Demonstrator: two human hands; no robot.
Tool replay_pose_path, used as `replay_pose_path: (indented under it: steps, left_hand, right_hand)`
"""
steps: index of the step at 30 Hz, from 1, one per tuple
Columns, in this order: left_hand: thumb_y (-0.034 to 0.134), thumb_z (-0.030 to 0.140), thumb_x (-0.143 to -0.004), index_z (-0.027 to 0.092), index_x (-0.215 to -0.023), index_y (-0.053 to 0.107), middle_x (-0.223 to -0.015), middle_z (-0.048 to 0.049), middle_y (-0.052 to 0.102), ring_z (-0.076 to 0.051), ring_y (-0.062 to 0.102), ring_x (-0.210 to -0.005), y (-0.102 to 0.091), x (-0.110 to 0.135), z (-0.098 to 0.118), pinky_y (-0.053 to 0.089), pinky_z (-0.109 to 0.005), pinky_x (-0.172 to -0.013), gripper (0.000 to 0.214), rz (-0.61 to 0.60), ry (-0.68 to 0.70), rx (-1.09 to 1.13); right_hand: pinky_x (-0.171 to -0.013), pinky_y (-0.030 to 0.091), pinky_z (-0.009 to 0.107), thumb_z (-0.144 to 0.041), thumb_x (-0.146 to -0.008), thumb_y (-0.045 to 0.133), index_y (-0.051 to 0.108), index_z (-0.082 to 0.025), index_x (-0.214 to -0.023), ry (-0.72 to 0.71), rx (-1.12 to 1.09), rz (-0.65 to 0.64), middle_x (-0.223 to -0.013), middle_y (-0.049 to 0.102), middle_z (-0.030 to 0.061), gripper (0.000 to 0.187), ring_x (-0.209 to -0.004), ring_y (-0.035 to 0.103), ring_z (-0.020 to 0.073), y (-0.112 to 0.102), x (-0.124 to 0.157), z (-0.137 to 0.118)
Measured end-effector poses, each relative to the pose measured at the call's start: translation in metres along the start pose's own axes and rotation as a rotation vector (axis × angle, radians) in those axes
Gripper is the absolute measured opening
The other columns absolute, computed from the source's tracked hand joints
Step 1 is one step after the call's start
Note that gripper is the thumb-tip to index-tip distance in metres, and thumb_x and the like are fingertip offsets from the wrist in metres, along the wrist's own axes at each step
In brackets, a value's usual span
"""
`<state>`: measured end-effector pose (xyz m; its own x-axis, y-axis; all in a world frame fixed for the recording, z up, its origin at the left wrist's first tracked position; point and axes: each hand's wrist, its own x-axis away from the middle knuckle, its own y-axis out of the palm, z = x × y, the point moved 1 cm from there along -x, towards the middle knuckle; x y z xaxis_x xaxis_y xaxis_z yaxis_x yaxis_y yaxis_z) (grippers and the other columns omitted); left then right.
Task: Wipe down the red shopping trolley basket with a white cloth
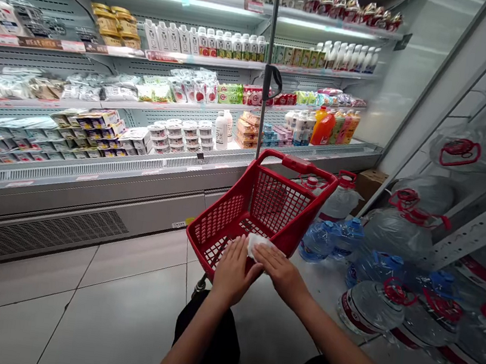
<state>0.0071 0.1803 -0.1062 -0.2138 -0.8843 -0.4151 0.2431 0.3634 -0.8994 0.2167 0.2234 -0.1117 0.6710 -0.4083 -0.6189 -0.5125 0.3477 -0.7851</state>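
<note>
A red plastic shopping basket on wheels (285, 221) stands on the tiled floor in front of me, its handle raised at the far side. My left hand (233, 271) rests on the basket's near rim with fingers flat. My right hand (278, 268) presses a white cloth or wipe (256, 244) against the same near rim, fingers stretched over it. The basket looks empty inside.
An open refrigerated shelf (136, 167) with dairy cartons, bottles and packets runs along the left and back. Several large water jugs (397, 240) with red handles lie stacked on the floor and rack to the right. A thin metal pole (269, 59) rises behind the basket.
</note>
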Motion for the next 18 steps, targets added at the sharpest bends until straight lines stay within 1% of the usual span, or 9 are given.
replay_pose_path:
  steps: [2,4,6,8,10,12,15,17,18]
  left_hand:
    - [0.032,0.062,-0.108,0.01,-0.169,0.017,-0.168,-0.0162,0.039,-0.028,0.039,-0.156,0.001,0.002,0.015,0.037,-0.049,-0.126,0.081,0.03,-0.004,-0.008]
    - [0.033,0.06,-0.108,0.01,-0.17,0.007,-0.168,-0.0174,0.038,-0.029,0.043,-0.153,-0.003,0.006,0.015,0.039,-0.049,-0.125,0.084,0.052,-0.001,-0.028]
    - [0.034,0.059,-0.109,0.011,-0.17,-0.001,-0.168,-0.0162,0.039,-0.028,0.045,-0.152,-0.01,0.01,0.007,0.039,-0.048,-0.125,0.085,0.056,0.034,-0.048]
    - [0.035,0.056,-0.109,0.014,-0.17,-0.005,-0.167,-0.0136,0.04,-0.026,0.046,-0.151,-0.018,0.012,-0.007,0.038,-0.046,-0.126,0.084,0.045,0.063,-0.063]
    - [0.034,0.054,-0.11,0.017,-0.17,-0.004,-0.167,-0.0108,0.041,-0.025,0.048,-0.15,-0.025,0.014,-0.022,0.037,-0.046,-0.127,0.08,0.033,0.061,-0.072]
    - [0.032,0.053,-0.111,0.021,-0.171,0.0,-0.167,-0.0088,0.041,-0.025,0.049,-0.149,-0.029,0.017,-0.038,0.035,-0.047,-0.128,0.076,0.027,0.035,-0.074]
    - [0.031,0.054,-0.11,0.024,-0.171,0.009,-0.165,-0.0073,0.045,-0.027,0.05,-0.148,-0.033,0.018,-0.056,0.033,-0.049,-0.128,0.071,0.047,-0.053,-0.071]
    - [0.03,0.056,-0.11,0.025,-0.171,0.015,-0.163,-0.0085,0.048,-0.029,0.051,-0.147,-0.031,0.013,-0.056,0.033,-0.053,-0.128,0.07,0.075,-0.13,-0.071]
    - [0.03,0.057,-0.109,0.024,-0.171,0.017,-0.162,-0.0094,0.049,-0.03,0.051,-0.147,-0.03,0.008,-0.049,0.033,-0.055,-0.128,0.07,0.084,-0.151,-0.067]
  right_hand:
    - [-0.124,0.045,0.044,-0.01,-0.105,0.044,0.015,-0.025,-0.169,-0.04,-0.01,-0.018,-0.16,0.051,0.0034,0.072,-0.149,0.048,0.019,0.001,-0.002,-0.004]
    - [-0.124,0.044,0.042,-0.006,-0.103,0.042,0.016,-0.026,-0.169,-0.049,0.01,-0.028,-0.161,0.051,0.0025,0.074,-0.148,0.049,0.0181,-0.005,-0.001,0.008]
    - [-0.124,0.045,0.042,0.001,-0.098,0.038,0.018,-0.028,-0.169,-0.019,0.065,-0.019,-0.16,0.051,0.0018,0.079,-0.146,0.052,0.0178,-0.018,0.003,0.033]
    - [-0.124,0.044,0.043,0.004,-0.096,0.036,0.02,-0.029,-0.169,0.043,0.141,0.002,-0.16,0.052,0.002,0.082,-0.145,0.053,0.0191,-0.036,0.009,0.064]
    - [-0.126,0.042,0.046,0.003,-0.096,0.036,0.023,-0.03,-0.168,0.112,0.206,0.017,-0.161,0.051,0.0028,0.08,-0.145,0.053,0.0207,-0.057,0.016,0.092]
    - [-0.127,0.04,0.049,0.001,-0.098,0.036,0.026,-0.03,-0.168,0.172,0.251,0.036,-0.162,0.05,0.0038,0.077,-0.145,0.053,0.0227,-0.077,0.023,0.11]
    - [-0.127,0.038,0.054,0.0,-0.098,0.034,0.027,-0.03,-0.168,0.259,0.283,0.088,-0.164,0.047,0.0048,0.076,-0.147,0.051,0.0257,-0.099,0.031,0.114]
    - [-0.127,0.037,0.056,-0.001,-0.098,0.034,0.028,-0.03,-0.167,0.302,0.271,0.127,-0.164,0.046,0.005,0.075,-0.148,0.049,0.0268,-0.1,0.032,0.102]
    - [-0.127,0.037,0.056,-0.001,-0.098,0.034,0.029,-0.03,-0.167,0.309,0.255,0.137,-0.164,0.047,0.0051,0.075,-0.149,0.049,0.0268,-0.096,0.031,0.093]
